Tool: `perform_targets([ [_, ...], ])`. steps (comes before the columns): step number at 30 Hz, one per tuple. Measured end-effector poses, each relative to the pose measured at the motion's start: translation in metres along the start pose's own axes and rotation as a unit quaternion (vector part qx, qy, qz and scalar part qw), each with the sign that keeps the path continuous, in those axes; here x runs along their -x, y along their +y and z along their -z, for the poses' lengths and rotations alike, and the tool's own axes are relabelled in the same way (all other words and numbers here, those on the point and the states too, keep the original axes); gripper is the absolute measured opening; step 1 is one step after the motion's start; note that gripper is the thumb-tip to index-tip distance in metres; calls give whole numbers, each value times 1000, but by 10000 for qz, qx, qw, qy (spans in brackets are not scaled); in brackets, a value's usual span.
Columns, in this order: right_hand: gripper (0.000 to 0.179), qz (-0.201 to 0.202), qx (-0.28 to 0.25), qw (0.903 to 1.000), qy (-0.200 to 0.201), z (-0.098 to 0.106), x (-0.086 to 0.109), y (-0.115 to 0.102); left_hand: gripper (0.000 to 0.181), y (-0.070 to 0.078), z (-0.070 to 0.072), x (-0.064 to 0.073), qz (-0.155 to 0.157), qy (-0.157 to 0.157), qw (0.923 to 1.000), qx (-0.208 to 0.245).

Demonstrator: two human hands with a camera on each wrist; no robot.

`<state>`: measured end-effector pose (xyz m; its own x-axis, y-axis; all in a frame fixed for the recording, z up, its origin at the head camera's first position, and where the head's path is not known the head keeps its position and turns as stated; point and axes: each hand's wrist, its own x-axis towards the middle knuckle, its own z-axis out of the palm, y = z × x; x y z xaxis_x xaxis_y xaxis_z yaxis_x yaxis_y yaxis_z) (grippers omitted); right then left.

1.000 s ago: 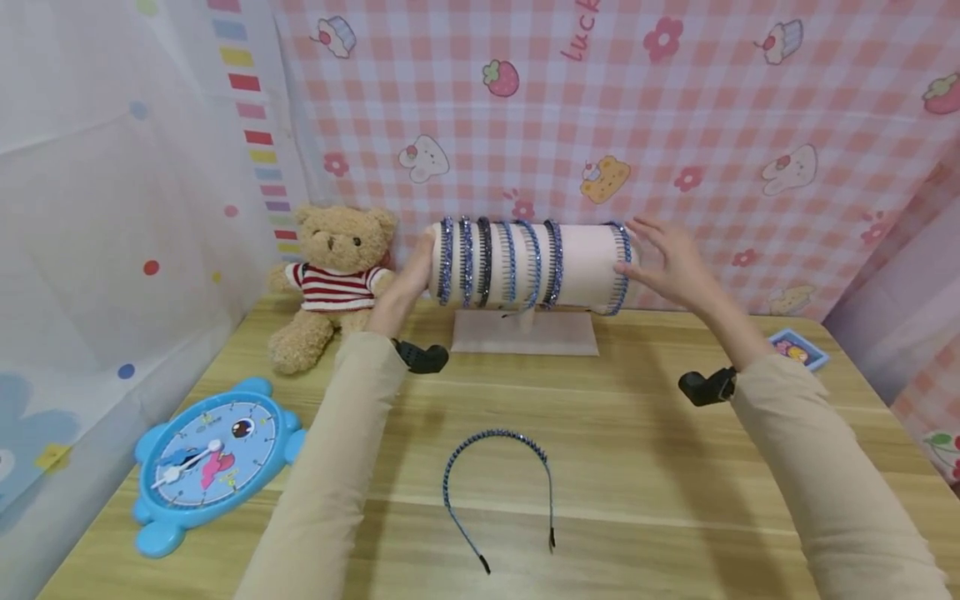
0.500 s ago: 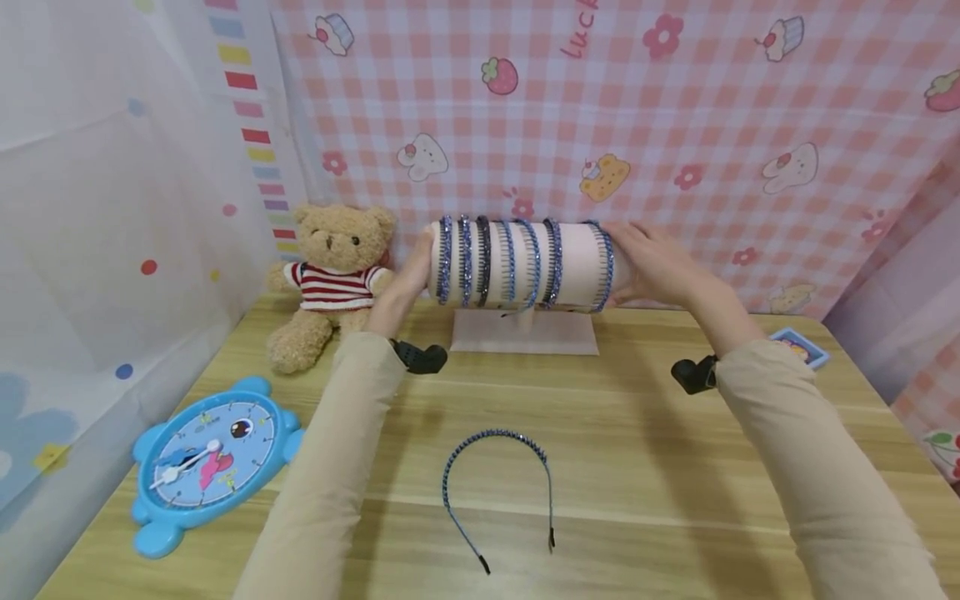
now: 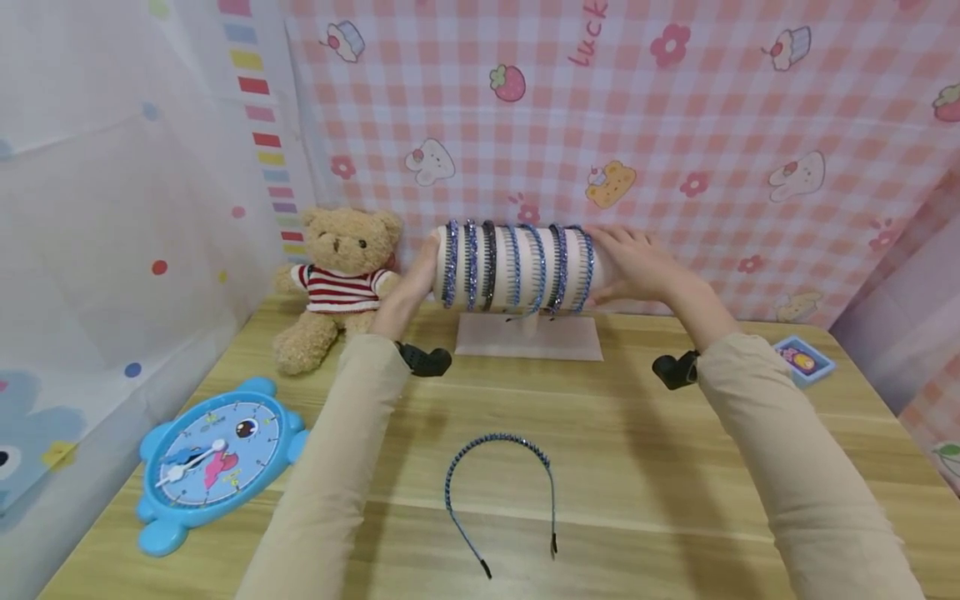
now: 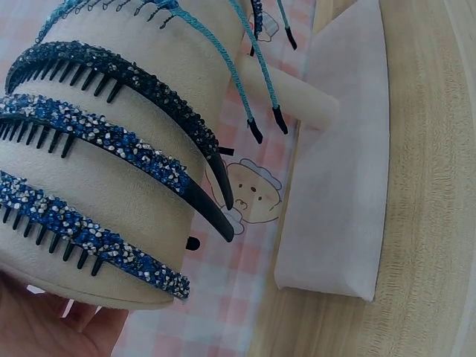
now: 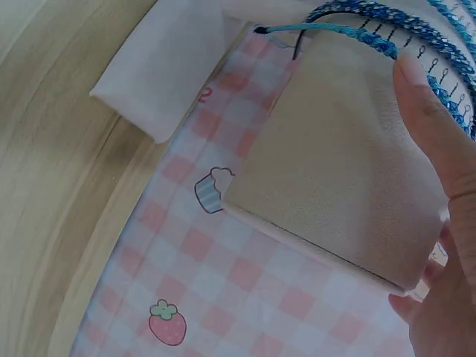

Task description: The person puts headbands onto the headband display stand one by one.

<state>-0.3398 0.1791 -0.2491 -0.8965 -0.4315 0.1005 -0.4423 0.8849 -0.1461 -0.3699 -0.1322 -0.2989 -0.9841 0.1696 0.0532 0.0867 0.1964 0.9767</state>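
Observation:
Several sparkly blue and black toothed headbands circle a pale cylindrical headband stand [image 3: 528,337]. In the head view my left hand [image 3: 420,271] holds the stand's left end; the left wrist view shows its fingers [image 4: 97,327] under that end. At the right end my right hand [image 3: 637,262] spans the roll. Its thumb [image 5: 420,97] presses against the edge of the rightmost blue headband [image 3: 587,271], while its other fingers reach behind the roll, partly hidden. Another thin blue headband [image 3: 498,438] lies on the table in front.
A teddy bear [image 3: 345,267] in a striped top sits left of the stand. A blue toy clock [image 3: 221,454] lies at the left of the wooden table [image 3: 600,467]. At the far right is a small blue framed item [image 3: 804,358]. A checked cloth [image 3: 450,108] hangs behind.
My right hand has moved left along the roll, and the rightmost headband has slid left, close to the others. My left hand stays at the stand's left end.

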Motion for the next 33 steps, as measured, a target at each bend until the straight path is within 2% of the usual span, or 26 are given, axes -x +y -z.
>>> perform_targets([
  [4, 119, -127, -281, 9995, 117, -2, 7, 1, 58, 0, -1, 0, -2, 58, 10000, 28],
  [9, 119, -64, -659, 9956, 664, -6, 19, -4, 58, 1, 1, 1, 13, 58, 10000, 43],
  [12, 111, 384, -704, 9903, 1136, -13, 24, -11, 60, 2, 3, 0, 41, 24, 10000, 47],
  [15, 105, 942, -629, 9838, 1391, -24, 29, -22, 60, 1, 6, 0, 71, -6, 10000, 12],
  [20, 98, 1850, -364, 9739, 1265, -52, 34, -50, 60, -2, 6, 0, 63, -3, 10000, -38],
  [23, 86, 2263, -439, 9703, 728, -75, 38, -71, 59, -3, 4, 0, 9, 37, 10000, -9],
  [25, 76, 2378, -656, 9691, -31, -90, 42, -84, 58, -3, 2, 0, -13, 71, 10000, -4],
  [29, 65, 2106, -1096, 9541, -1823, -117, 48, -103, 57, -3, 0, 0, -34, 114, 9999, 46],
  [31, 58, 1857, -1162, 9467, -2363, -127, 48, -107, 57, -2, 0, 0, -52, 124, 9999, 54],
  [33, 51, 1718, -1203, 9437, -2558, -135, 48, -109, 57, -1, 0, 0, -107, 116, 9999, 55],
])
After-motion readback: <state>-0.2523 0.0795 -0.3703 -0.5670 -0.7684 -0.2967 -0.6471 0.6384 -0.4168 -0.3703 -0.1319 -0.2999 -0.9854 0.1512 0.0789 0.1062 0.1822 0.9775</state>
